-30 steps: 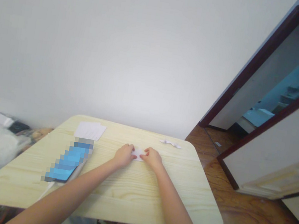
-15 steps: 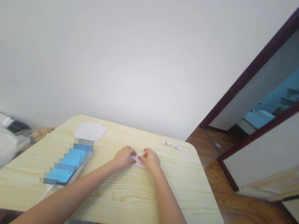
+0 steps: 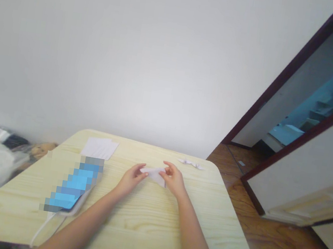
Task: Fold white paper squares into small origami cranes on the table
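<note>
A small piece of folded white paper point(image 3: 155, 174) is held between my two hands, above the middle of the table. My left hand point(image 3: 133, 177) pinches its left corner between thumb and fingers. On the opposite side, my right hand point(image 3: 173, 178) grips the right edge with thumb and forefinger. The paper looks roughly triangular, with a point hanging down near the right fingers. Beyond my right hand, two small folded paper cranes point(image 3: 191, 163) stand side by side near the far edge.
White paper sheets point(image 3: 99, 147) lie at the far left of the wooden table point(image 3: 137, 229). A phone with a blurred blue screen point(image 3: 73, 185) and a white cable point(image 3: 42, 227) rests left of my forearm. A wall point(image 3: 164, 57) borders the table's back; a doorway stands right.
Both hands have lifted the paper off the tabletop and moved slightly apart, so more of it shows between them. The view has shifted a little.
</note>
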`<state>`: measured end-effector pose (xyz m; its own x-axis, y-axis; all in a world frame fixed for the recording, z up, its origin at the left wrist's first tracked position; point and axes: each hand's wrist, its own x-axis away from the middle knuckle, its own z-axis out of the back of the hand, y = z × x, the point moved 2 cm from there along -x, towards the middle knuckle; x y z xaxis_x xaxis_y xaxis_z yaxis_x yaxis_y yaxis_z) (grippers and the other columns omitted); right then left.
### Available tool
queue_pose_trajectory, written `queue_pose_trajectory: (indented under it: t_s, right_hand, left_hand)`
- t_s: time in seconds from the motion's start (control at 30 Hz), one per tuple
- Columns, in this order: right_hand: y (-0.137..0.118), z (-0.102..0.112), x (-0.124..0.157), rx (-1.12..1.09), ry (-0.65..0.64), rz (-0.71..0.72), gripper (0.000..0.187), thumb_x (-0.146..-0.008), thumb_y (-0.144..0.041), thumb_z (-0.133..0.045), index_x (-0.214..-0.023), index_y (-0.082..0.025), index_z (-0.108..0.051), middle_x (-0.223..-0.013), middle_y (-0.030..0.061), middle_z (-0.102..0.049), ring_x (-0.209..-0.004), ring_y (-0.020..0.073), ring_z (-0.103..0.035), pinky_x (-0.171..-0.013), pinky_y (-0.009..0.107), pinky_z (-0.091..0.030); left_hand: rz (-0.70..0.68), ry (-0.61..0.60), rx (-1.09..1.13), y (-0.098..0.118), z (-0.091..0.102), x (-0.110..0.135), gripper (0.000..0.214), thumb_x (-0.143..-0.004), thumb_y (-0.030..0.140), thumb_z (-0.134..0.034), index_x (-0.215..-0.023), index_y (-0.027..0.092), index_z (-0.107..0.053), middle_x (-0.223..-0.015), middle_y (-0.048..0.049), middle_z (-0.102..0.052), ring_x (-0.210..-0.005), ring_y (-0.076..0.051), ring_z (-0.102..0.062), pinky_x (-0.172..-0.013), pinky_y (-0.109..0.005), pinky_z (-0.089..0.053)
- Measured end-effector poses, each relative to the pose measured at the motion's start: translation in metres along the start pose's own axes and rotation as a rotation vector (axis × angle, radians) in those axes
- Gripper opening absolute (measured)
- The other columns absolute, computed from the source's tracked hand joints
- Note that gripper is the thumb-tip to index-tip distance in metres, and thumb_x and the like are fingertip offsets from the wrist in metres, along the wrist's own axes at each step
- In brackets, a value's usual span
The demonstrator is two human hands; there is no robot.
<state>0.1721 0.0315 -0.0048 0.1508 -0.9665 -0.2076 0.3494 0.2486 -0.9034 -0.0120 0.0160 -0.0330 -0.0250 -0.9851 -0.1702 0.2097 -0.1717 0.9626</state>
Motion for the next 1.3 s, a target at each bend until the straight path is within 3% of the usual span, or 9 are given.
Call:
queue_pose_trajectory:
  t_s: [0.07, 0.17, 0.3, 0.43, 0.6, 0.7, 0.83, 1.07, 1.3]
  right_hand:
    - [-0.001, 0.000, 0.000, -0.111, 0.007, -0.034, 0.034, -0.067, -0.027, -0.063, -0.099, -0.017, -0.059, -0.074, 0.0017, -0.063, -0.066, 0.0145, -0.058, -0.060, 0.026, -0.044]
    - [-0.005, -0.004, 0.000, -0.250, 0.023, -0.082, 0.023, -0.063, -0.031, -0.066, -0.080, -0.016, -0.061, -0.069, 0.0018, -0.064, -0.061, 0.0141, -0.058, -0.056, 0.025, -0.044]
    - [-0.009, -0.011, 0.001, -0.409, 0.055, -0.125, 0.030, -0.058, -0.033, -0.070, -0.080, -0.017, -0.058, -0.062, -0.0008, -0.062, -0.055, 0.0127, -0.056, -0.051, 0.023, -0.042]
    - [-0.010, -0.012, 0.001, -0.415, 0.067, -0.160, 0.030, -0.058, -0.037, -0.070, -0.075, -0.015, -0.058, -0.061, 0.0005, -0.062, -0.054, 0.0121, -0.055, -0.049, 0.022, -0.041]
    - [-0.008, -0.008, 0.001, -0.408, 0.122, -0.180, 0.033, -0.054, -0.040, -0.072, -0.068, -0.017, -0.053, -0.054, -0.0033, -0.057, -0.048, 0.0104, -0.052, -0.046, 0.021, -0.039]
    - [-0.008, -0.005, 0.001, -0.362, 0.150, -0.177, 0.035, -0.053, -0.045, -0.071, -0.069, -0.017, -0.057, -0.059, 0.0002, -0.061, -0.052, 0.0129, -0.055, -0.048, 0.023, -0.042]
    - [-0.011, -0.005, 0.001, -0.320, 0.180, -0.156, 0.035, -0.057, -0.047, -0.068, -0.071, -0.016, -0.062, -0.067, 0.0045, -0.066, -0.060, 0.0163, -0.058, -0.054, 0.028, -0.046]
    - [-0.017, -0.009, 0.004, -0.301, 0.194, -0.131, 0.029, -0.062, -0.044, -0.064, -0.072, -0.016, -0.062, -0.064, 0.0030, -0.065, -0.058, 0.0146, -0.056, -0.052, 0.026, -0.044]
    - [-0.016, -0.006, 0.004, -0.285, 0.201, -0.119, 0.026, -0.063, -0.041, -0.063, -0.072, -0.017, -0.061, -0.064, 0.0022, -0.064, -0.056, 0.0139, -0.055, -0.051, 0.025, -0.043]
  left_hand:
    - [0.037, -0.051, 0.076, 0.009, 0.003, 0.001, 0.033, -0.070, 0.040, -0.055, -0.088, 0.014, -0.063, -0.075, -0.0059, -0.067, -0.068, -0.017, -0.060, -0.064, -0.028, -0.046]
    - [0.061, 0.058, 0.129, 0.023, 0.008, 0.003, 0.029, -0.066, 0.040, -0.057, -0.078, 0.014, -0.065, -0.065, -0.0032, -0.066, -0.059, -0.015, -0.058, -0.058, -0.025, -0.045]
    - [0.080, 0.154, 0.131, 0.031, 0.011, 0.007, 0.022, -0.063, 0.037, -0.059, -0.064, 0.015, -0.064, -0.056, -0.0015, -0.063, -0.054, -0.014, -0.056, -0.054, -0.023, -0.044]
    - [0.094, 0.182, 0.122, 0.033, 0.013, 0.008, 0.021, -0.062, 0.036, -0.060, -0.059, 0.016, -0.063, -0.052, -0.0009, -0.062, -0.052, -0.014, -0.056, -0.053, -0.023, -0.044]
    - [0.103, 0.173, 0.138, 0.036, 0.013, 0.010, 0.020, -0.060, 0.034, -0.062, -0.067, 0.015, -0.066, -0.055, -0.0014, -0.065, -0.053, -0.014, -0.057, -0.054, -0.024, -0.046]
    - [0.089, 0.169, 0.177, 0.034, 0.012, 0.010, 0.024, -0.060, 0.034, -0.063, -0.074, 0.015, -0.067, -0.061, -0.0031, -0.068, -0.055, -0.015, -0.059, -0.055, -0.025, -0.047]
    - [0.087, 0.204, 0.218, 0.031, 0.011, 0.010, 0.022, -0.062, 0.034, -0.063, -0.070, 0.014, -0.067, -0.059, -0.0033, -0.067, -0.053, -0.014, -0.058, -0.054, -0.024, -0.048]
    - [0.110, 0.237, 0.193, 0.038, 0.015, 0.010, 0.021, -0.062, 0.034, -0.062, -0.063, 0.014, -0.065, -0.056, -0.0029, -0.065, -0.054, -0.014, -0.058, -0.050, -0.023, -0.046]
    - [0.125, 0.206, 0.238, 0.036, 0.015, 0.011, 0.031, -0.065, 0.038, -0.060, -0.079, 0.012, -0.068, -0.062, -0.0044, -0.065, -0.053, -0.013, -0.055, -0.046, -0.022, -0.043]
